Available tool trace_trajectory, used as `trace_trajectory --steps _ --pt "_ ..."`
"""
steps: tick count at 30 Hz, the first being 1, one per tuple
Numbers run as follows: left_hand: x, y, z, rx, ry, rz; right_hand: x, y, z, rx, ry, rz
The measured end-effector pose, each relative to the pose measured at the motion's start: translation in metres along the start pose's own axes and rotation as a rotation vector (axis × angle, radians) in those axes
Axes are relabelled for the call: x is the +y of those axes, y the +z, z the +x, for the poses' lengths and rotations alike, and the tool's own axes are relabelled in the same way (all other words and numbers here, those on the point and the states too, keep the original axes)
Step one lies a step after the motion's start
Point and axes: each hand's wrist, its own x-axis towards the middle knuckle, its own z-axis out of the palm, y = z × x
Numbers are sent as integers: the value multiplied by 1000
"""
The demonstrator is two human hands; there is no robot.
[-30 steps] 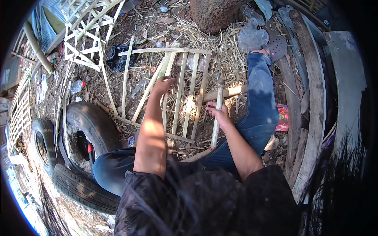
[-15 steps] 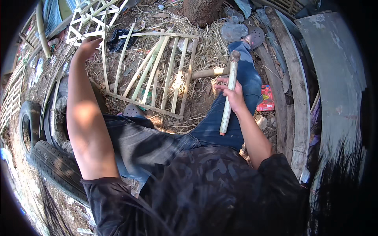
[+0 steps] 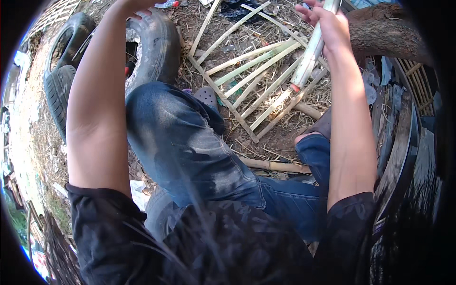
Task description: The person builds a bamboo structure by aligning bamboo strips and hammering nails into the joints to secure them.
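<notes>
At the top right my right hand [image 3: 335, 28] grips a hammer by its pale, worn handle [image 3: 311, 52]. The handle slants down to a reddish butt end, and the head lies beyond the upper edge. Its thumb and palm hold the handle while some fingers stretch out to the left. My left hand [image 3: 137, 8] is raised at the top left, partly cut off by the edge. Its visible fingers are apart, with nothing seen in them. Between my arms, a frame of split bamboo slats [image 3: 254, 76] fans out on the ground from a long bottom strip [image 3: 223, 99].
Old tyres [image 3: 164, 47] stand left of my bent knee [image 3: 161, 109]. A tree trunk [image 3: 389, 33] rises at the upper right, with weathered planks [image 3: 399, 137] below it. A bamboo pole [image 3: 270, 165] lies near my legs. Straw and litter cover the soil.
My view has turned left. My right hand, with the hammer, has gone up from over my thigh. My left hand is no longer beside the bamboo lattice, which has left the view. My legs have folded in.
</notes>
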Motion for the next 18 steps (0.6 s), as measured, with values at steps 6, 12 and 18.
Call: trace_trajectory --steps 6,12,18 --pt "-41 -3 -153 201 237 -251 28 108 -49 -399 115 34" --pt "83 91 -239 141 239 80 24 118 -84 -603 141 151" --pt "97 103 -196 79 156 -831 2 176 -43 -704 -70 281"
